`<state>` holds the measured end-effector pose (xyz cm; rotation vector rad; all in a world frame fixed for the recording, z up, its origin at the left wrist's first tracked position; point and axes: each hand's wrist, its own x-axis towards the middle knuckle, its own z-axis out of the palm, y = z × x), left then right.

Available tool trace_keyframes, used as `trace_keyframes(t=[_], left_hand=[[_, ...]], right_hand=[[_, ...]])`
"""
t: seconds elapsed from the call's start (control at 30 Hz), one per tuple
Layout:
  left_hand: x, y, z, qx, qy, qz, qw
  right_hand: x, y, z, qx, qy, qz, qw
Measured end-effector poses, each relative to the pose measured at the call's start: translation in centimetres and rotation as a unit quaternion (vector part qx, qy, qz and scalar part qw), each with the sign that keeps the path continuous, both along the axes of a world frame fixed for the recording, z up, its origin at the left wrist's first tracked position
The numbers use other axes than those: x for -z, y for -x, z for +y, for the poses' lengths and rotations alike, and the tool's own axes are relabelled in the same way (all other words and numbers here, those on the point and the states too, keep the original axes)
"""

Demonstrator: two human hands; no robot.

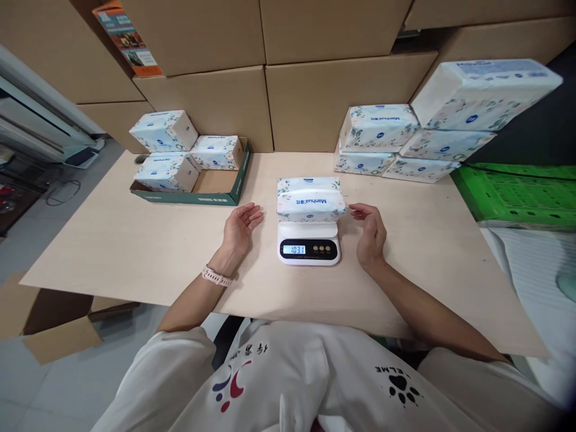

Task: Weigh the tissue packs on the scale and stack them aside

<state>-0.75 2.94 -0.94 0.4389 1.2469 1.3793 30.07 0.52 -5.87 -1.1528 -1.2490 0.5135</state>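
A pack of tissues [310,201] with a floral print lies flat on a white digital kitchen scale [309,259] in the middle of the table. The lit display seems to read 103.1. My left hand [242,228] rests to the left of the scale, palm turned up and inward, fingers apart and nothing in it. On the other side, my right hand [369,233] is held close to the pack's right end, its fingers loosely bent and pointing at it. That hand is empty too, and a small gap seems to part it from the pack.
A shallow green carton tray [193,197] at the back left holds several tissue packs. More packs [378,127] are stacked at the back right. Large cardboard boxes [310,102] wall off the rear. A green crate [517,192] stands right; an opened box [63,324] sits on the floor at left.
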Motion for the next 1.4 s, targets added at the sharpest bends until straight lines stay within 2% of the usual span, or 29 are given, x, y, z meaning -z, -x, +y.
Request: trace_keyframes(t=[0.3, 1.4], left_hand=[[0.50, 0.36, 0.03, 0.018, -0.016, 0.015, 1.000], [0.60, 0.23, 0.14, 0.004, -0.005, 0.005, 1.000]], right_hand=[[-0.93, 0.48, -0.29, 0.007, 0.025, 0.000, 1.000], [-0.69, 0.35, -0.23, 0.014, 0.014, -0.003, 1.000]])
